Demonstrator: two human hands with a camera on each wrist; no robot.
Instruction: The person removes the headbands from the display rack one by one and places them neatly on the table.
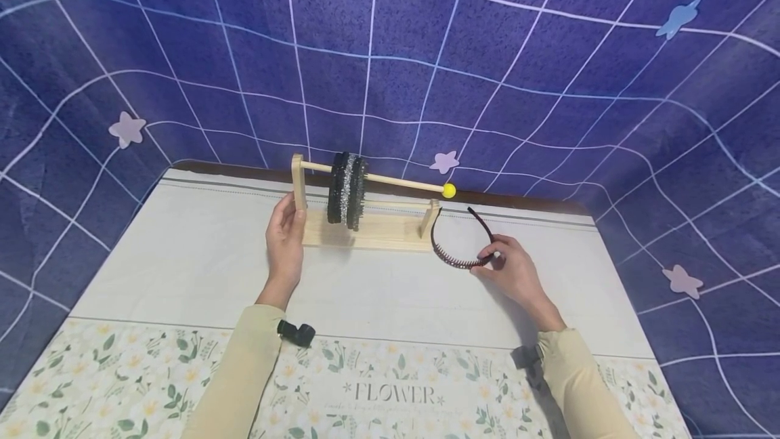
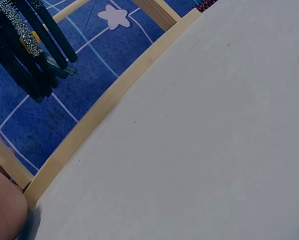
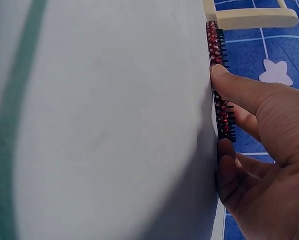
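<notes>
A light wooden stand (image 1: 390,232) lies along the back of the table, with a post at either end. My left hand (image 1: 285,230) grips its left post, thumb on the inner side. The upper rod (image 1: 402,182) ends in a yellow ball (image 1: 449,190) at its right and tilts slightly down that way. Several headbands (image 1: 348,190), black and glittery silver, hang on the rods. My right hand (image 1: 512,269) pinches a dark toothed headband (image 1: 453,261) by its right side. Red stones (image 3: 213,42) cover its outer face in the right wrist view. Its open ends point toward the back, beside the right post.
The white table cover (image 1: 378,290) has a floral front part (image 1: 341,364) printed with FLOWER. Behind the table's dark back edge (image 1: 518,201) hangs a blue curtain (image 1: 390,32) with a line grid and stars. Dark straps (image 1: 296,333) sit on both wrists.
</notes>
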